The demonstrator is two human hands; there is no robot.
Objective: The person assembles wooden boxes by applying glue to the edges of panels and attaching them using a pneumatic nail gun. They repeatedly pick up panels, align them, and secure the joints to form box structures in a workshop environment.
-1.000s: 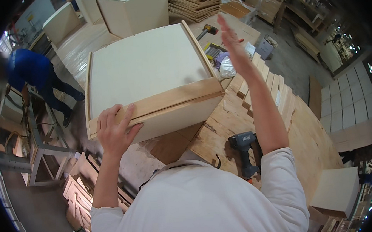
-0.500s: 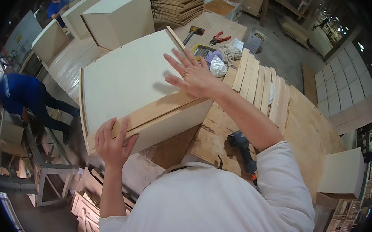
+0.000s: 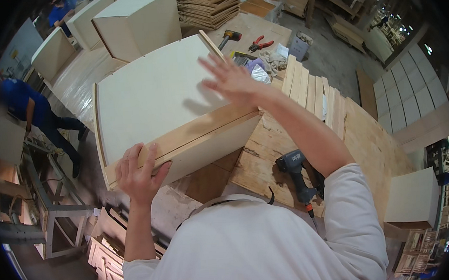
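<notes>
A large pale panel box (image 3: 153,82) with a bowed far edge lies before me, edged with thin wooden strips. Along its near side runs a wider wooden strip (image 3: 192,131). My left hand (image 3: 137,172) grips this strip at the near left corner, fingers over its top and thumb against the side. My right hand (image 3: 233,82) hovers over the right part of the box, fingers spread and holding nothing, its shadow falling on the panel. A black nail gun (image 3: 297,174) with an orange hose fitting lies on the bench beneath my right forearm.
Beyond the box's right corner lie a hammer (image 3: 232,35), red-handled pliers (image 3: 261,44) and crumpled cloths (image 3: 273,61). Several wooden slats (image 3: 304,85) lie on the workbench (image 3: 373,140). More pale boxes (image 3: 138,24) stand behind. A person in blue (image 3: 29,104) bends at the left.
My right hand has lifted off the strip, its fingers spreading wider and blurring slightly. My left hand stays on the strip. The person at the left has shifted posture.
</notes>
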